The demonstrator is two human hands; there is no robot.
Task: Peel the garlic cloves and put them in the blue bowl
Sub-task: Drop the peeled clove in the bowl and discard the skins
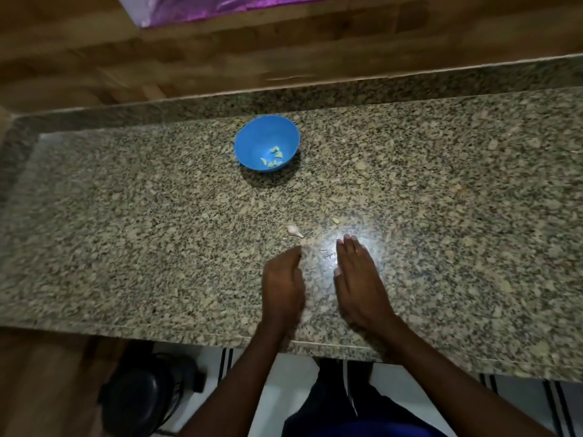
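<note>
A speckled granite counter carries a blue bowl at twelve o'clock and an unpeeled garlic clove near its centre.

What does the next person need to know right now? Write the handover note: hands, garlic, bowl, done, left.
Left hand: blurred, fingers seem curled toward the clove; whether it holds anything cannot be told.
Right hand: open, flat on the granite counter, holding nothing.
Blue bowl: at the back of the counter, with several peeled cloves inside.
Unpeeled clove: on the counter just beyond the left fingertips. A small scrap lies to its right; peel or garlic, unclear.
Done: some cloves peeled and bowled.
Left: peel that clove and put it in the bowl.
</note>
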